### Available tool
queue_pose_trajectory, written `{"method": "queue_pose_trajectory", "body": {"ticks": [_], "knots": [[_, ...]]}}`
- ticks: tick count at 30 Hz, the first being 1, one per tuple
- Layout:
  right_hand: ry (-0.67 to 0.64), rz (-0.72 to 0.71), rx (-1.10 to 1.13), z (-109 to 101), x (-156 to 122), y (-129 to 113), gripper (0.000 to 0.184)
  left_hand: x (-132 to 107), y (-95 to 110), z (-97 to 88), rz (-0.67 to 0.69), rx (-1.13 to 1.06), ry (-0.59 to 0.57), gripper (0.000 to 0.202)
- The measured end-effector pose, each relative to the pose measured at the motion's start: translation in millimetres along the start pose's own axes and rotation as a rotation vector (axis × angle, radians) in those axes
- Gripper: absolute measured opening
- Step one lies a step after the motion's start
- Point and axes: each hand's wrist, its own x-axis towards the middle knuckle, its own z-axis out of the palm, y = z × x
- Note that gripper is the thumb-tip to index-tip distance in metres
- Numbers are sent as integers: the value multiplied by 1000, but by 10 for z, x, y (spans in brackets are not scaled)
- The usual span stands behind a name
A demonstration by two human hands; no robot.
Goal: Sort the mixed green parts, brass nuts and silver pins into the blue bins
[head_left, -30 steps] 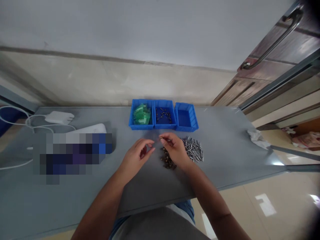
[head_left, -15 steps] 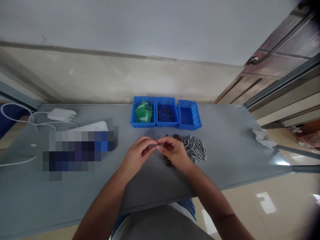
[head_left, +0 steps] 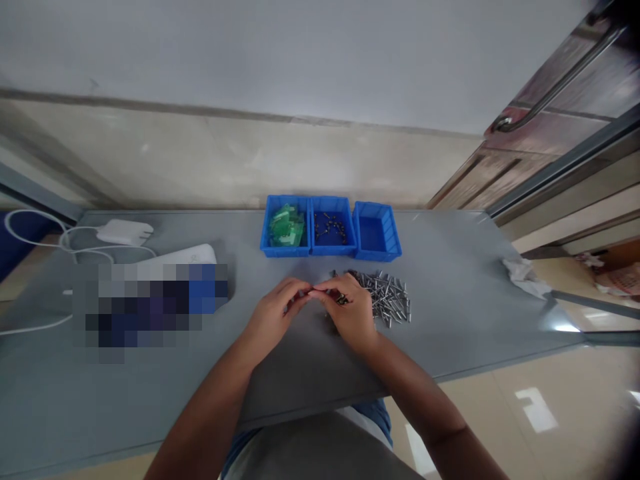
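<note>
My left hand (head_left: 275, 313) and my right hand (head_left: 347, 313) meet above the grey table (head_left: 440, 320), their fingertips pinching a small metal fastener (head_left: 314, 291) between them. Some dark small parts (head_left: 342, 299) show at my right fingers. Just right of that hand lies a loose pile of steel rivets (head_left: 387, 298). Farther ahead stand several joined blue bins: green parts (head_left: 286, 225) fill the left bin (head_left: 270, 230), dark small fittings (head_left: 329, 229) lie in the middle one, and the right bin (head_left: 376, 231) shows only its blue floor.
At the left lie a white power adapter (head_left: 124, 232) with its white cable and a flat white object (head_left: 185, 255), partly behind a pixelated patch (head_left: 150, 307). Crumpled white tissue (head_left: 525, 279) sits near the table's right edge. A wall stands behind the table.
My hands have come together, from apart to fingertips meeting. The dark pile seen earlier under my right hand is now hidden. The view has shifted slightly.
</note>
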Motion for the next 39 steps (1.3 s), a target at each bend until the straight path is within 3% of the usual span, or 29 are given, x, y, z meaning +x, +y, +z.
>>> {"method": "queue_pose_trajectory", "body": {"ticks": [5,7,9,13,16,20,25,29,33,36,39], "knots": [[-60,253,178,2,25,78,11,-8,36,-15,-20,-20,3,10],[-43,269,224,-56,22,4,12,-6,57,-35,-49,-36,0,12],[124,166,183,-158,8,-166,9,0,72,-55,-79,-36,1,13],[561,-178,64,-392,60,-588,5,12,83,-77,-124,-14,-4,16],[650,-262,-158,-464,237,-647,2,14,89,-85,-133,-8,-16,17],[453,-78,-486,-353,404,-271,23,8,93,-92,-118,-16,-10,16],[30,200,-819,-89,284,155,18,4,84,-81,-97,1,-6,15],[-111,293,-924,5,250,236,18,2,64,-61,-89,4,-18,16],[-69,248,-724,-42,269,275,13,3,50,-50,-91,9,-33,15],[-63,190,-286,-89,230,265,14,3,60,-45,-103,-9,-37,13],[-222,246,184,-95,158,211,16,2,71,-34,-94,-48,-16,15]]}}
